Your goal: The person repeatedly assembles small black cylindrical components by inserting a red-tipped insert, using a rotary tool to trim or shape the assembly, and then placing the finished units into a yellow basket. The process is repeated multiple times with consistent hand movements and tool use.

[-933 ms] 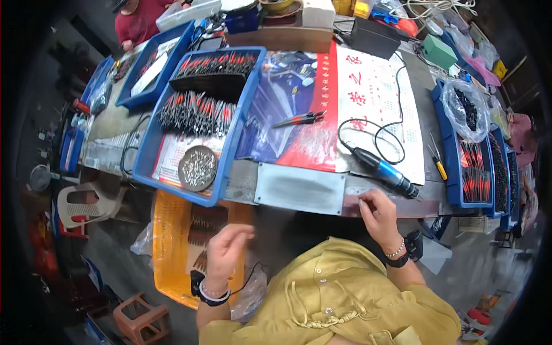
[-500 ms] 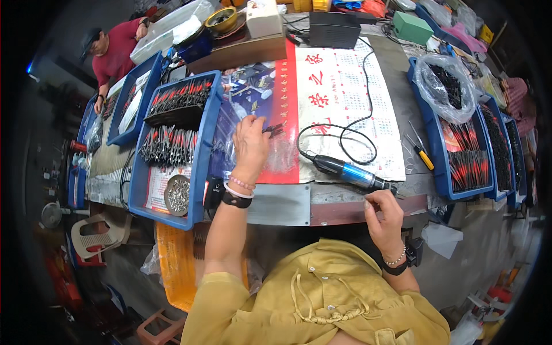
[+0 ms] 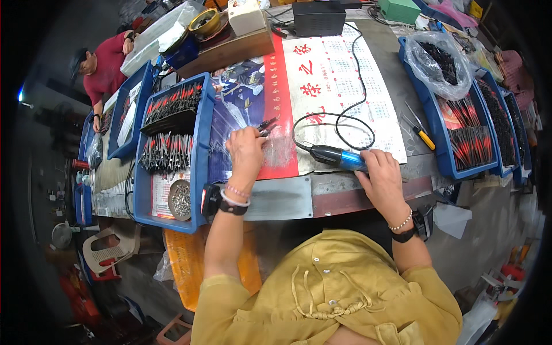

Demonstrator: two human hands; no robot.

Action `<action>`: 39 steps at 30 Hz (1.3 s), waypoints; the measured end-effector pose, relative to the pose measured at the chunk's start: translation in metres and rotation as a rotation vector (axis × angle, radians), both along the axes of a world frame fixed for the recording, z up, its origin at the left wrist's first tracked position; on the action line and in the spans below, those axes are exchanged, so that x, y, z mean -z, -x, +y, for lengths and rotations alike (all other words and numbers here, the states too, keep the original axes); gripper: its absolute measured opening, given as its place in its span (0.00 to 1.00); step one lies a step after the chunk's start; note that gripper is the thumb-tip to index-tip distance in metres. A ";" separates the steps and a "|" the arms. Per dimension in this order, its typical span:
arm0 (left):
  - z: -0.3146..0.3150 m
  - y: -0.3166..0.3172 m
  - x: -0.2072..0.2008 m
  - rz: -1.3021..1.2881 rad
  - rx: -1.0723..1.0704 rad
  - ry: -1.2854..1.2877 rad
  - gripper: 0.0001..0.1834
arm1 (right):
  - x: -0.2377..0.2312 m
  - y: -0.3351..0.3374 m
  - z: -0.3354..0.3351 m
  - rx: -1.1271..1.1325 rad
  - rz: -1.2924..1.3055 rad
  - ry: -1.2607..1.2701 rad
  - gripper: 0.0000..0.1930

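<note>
My left hand [image 3: 245,150] is closed around a small dark tool with reddish tips [image 3: 267,126], held just over the red strip of the table covering. Its exact kind cannot be made out. At the near right edge of the sheet, my right hand [image 3: 382,178] has its fingers and thumb around the front end of a blue-and-black electric screwdriver [image 3: 345,160]. The screwdriver lies on its side, its tip hidden by that hand, and a black cord [image 3: 363,86] loops away from its back end.
To my left, a blue bin [image 3: 205,121] holds rows of black-and-red tools and a metal dish of small parts [image 3: 180,200]. Another blue bin [image 3: 444,152] stands at right, beside a yellow-handled screwdriver [image 3: 425,139]. A black box [image 3: 319,19] sits at the back; a person [image 3: 106,68] works far left.
My right hand has moved up from the table edge and taken hold of the electric screwdriver. My left hand keeps the small dark tool, turned slightly. The whole view has shifted a little.
</note>
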State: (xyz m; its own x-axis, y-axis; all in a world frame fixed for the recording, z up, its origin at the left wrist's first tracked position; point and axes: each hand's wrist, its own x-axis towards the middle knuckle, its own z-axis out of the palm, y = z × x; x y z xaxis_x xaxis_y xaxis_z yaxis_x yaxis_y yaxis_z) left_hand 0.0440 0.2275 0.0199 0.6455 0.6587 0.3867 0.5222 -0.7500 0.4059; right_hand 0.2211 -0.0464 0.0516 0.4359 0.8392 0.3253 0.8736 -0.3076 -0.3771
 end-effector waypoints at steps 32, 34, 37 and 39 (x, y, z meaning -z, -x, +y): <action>-0.214 0.059 0.000 -0.484 0.137 1.855 0.20 | -0.021 0.038 -0.069 -0.070 1.435 -0.201 0.28; -0.214 0.054 0.007 -0.501 0.087 1.958 0.22 | -0.019 0.041 -0.067 -0.053 1.399 -0.137 0.26; -0.213 0.049 0.017 -0.541 0.039 2.135 0.23 | -0.015 0.045 -0.063 -0.030 1.379 -0.051 0.25; -0.211 0.047 0.022 -0.584 0.005 2.278 0.23 | -0.012 0.045 -0.060 -0.036 1.361 0.011 0.27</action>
State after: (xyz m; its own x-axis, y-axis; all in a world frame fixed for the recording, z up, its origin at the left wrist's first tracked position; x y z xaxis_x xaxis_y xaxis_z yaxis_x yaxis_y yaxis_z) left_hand -0.0034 0.0162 -0.0017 0.7818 0.1356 -0.6086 0.0884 0.9421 0.3235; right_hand 0.1761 -0.1060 0.0632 0.3812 0.8567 -0.3474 -0.1773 -0.3010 -0.9370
